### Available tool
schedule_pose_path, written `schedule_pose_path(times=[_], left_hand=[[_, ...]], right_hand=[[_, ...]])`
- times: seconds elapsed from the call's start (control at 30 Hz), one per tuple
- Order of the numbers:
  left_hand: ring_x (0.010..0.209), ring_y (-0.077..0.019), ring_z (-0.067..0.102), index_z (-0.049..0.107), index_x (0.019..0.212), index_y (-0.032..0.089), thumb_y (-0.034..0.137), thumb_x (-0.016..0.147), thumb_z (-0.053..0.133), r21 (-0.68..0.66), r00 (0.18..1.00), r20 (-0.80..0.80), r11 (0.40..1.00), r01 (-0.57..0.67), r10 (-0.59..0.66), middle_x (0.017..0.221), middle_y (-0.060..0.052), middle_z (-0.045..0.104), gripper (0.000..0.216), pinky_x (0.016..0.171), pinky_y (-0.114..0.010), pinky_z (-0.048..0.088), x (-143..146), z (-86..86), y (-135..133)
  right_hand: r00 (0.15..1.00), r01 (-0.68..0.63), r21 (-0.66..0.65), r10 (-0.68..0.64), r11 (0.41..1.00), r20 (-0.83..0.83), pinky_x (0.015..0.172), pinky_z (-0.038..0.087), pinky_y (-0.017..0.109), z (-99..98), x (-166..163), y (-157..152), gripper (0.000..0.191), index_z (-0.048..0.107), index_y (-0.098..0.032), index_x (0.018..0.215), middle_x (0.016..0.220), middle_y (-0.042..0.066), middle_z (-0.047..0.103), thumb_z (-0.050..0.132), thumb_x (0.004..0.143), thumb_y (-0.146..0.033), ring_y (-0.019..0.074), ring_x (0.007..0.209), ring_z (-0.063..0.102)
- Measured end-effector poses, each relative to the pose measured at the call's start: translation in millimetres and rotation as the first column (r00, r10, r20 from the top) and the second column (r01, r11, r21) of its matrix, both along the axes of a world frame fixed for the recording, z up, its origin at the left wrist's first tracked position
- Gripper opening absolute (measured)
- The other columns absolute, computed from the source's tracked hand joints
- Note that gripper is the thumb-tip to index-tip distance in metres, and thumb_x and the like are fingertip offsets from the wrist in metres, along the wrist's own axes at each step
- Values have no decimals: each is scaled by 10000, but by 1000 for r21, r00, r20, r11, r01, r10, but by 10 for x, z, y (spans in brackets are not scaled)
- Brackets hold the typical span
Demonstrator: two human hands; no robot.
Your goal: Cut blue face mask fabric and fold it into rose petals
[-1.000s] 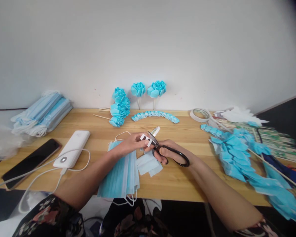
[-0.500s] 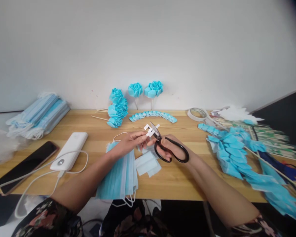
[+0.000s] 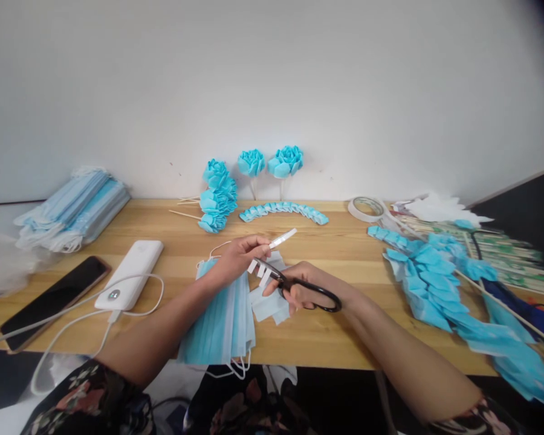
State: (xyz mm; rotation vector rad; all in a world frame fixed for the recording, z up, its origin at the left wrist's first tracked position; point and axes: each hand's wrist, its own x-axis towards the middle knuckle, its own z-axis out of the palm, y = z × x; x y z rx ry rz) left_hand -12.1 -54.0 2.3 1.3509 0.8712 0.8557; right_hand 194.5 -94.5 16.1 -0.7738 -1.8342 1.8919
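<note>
- Scissors are held in right hand above pale pieces; white tabs lined along blade, probably for handiness.
- White strip is pinched by left hand, seemingly for steadiness.

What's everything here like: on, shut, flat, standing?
Scissors: in right hand, blades apparently shut
White strip: held in left hand
Phone: screen dark
Power bank: display lit, cable plugged in
Two blue flowers: upright
Other blue flowers: lying down
Pleated strip: curved
Near masks: piled flat
Tape roll: lying flat
</note>
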Motion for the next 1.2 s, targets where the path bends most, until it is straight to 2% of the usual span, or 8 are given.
schedule_pose_path(times=[0.1,0.2,0.33,0.43,0.5,0.63,0.87,1.2], left_hand=[[498,-72,495,613,773,143,489,791,679,-28,997,57,998,-51,52,623,13,593,353,494,-199,385,-7,-22,42],[520,-91,532,581,725,139,508,763,703,-64,985,157,996,-67,76,631,-1,591,391,488,-209,416,-23,-44,92],[559,-107,572,588,741,126,521,775,692,-102,974,220,994,-31,52,676,-26,599,411,480,-211,432,-34,-40,111],[571,-113,581,599,759,114,532,776,689,-94,968,248,996,2,22,693,-39,606,427,488,-220,445,-33,-21,91],[575,-118,582,598,762,112,535,775,691,-95,965,261,995,26,0,692,-43,607,433,495,-227,451,-31,-12,79],[590,-121,583,602,780,108,530,800,668,-94,965,261,994,55,-28,699,-48,607,427,516,-236,459,-30,-20,84],[615,-127,586,598,795,115,515,820,656,-73,960,272,993,88,-65,697,-42,603,405,540,-239,464,-37,-64,95],[656,-130,588,598,817,128,499,823,664,-31,951,274,987,161,-146,740,-35,616,377,624,-263,476,-48,-114,72]], right_hand=[[997,-5,-11,4,1000,-76,657,550,309,31,22,-1,782,686,-94,1078,585,-52,484,619,694,-773,67,478,432],[986,53,38,-46,998,-158,776,558,402,68,84,24,815,647,-86,1127,642,-38,490,562,726,-791,76,508,406],[982,165,104,-154,981,-109,642,531,323,84,145,60,668,643,-67,1102,618,-21,492,498,869,-676,87,494,426],[982,184,117,-179,976,-54,483,411,243,78,145,58,627,664,-60,1043,601,0,528,476,900,-640,81,462,419],[984,175,107,-173,979,-31,435,340,226,73,133,51,623,672,-64,1000,591,6,542,485,890,-648,77,444,411],[988,155,98,-153,983,-29,430,334,225,62,122,51,613,675,-72,913,579,9,548,505,872,-659,79,438,425],[989,144,100,-141,984,-38,443,333,230,80,123,45,609,667,-66,1022,576,1,545,493,892,-635,81,440,422],[991,128,94,-125,987,-38,455,351,234,74,93,24,619,670,-63,1033,588,-7,530,485,896,-637,85,457,440]])
